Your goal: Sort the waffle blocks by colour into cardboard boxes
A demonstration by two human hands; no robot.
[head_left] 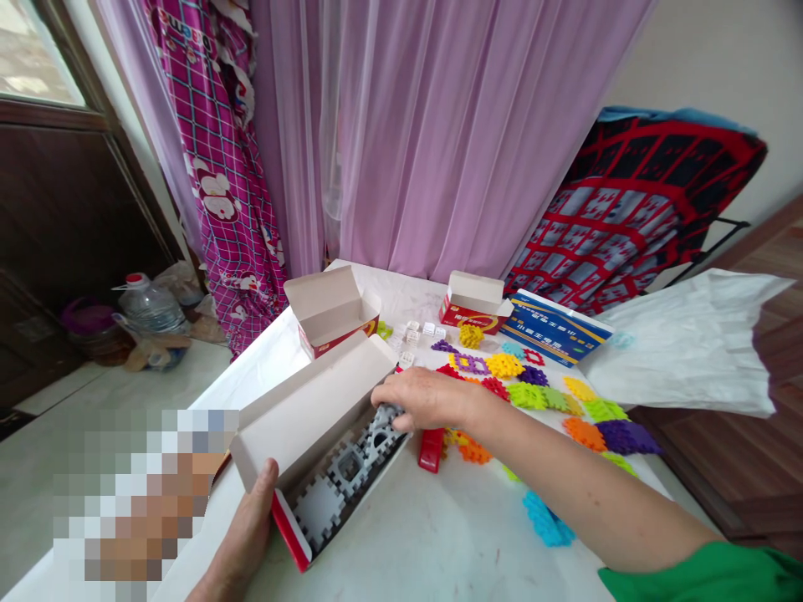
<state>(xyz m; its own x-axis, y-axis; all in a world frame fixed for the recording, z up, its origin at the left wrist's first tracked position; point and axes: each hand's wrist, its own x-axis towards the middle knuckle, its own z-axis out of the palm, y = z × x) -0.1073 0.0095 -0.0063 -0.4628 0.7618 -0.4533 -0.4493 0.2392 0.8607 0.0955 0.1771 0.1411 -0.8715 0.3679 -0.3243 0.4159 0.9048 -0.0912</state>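
A long cardboard box [293, 518], red outside and white inside, lies at a slant on the table with its lid [314, 401] raised. Inside it several grey interlocking toothed building tiles [319, 506] form a row; some have square or round holes. My left hand [248, 514] grips the near left end of this box, thumb over the edge and fingers mostly hidden behind it. At the far end, my right hand [423, 397] reaches in with curled fingers closed on a grey tile [389, 411]. Its fingertips are partly hidden.
Colourful toothed tiles [527, 395] spread over the right of the white table [439, 535]. White cubes [412, 329], an open red box [332, 313], a smaller one [473, 305] and a blue box [558, 328] stand behind. A white bag [683, 347] lies at right. Someone's blurred-out part [156, 502] shows at left.
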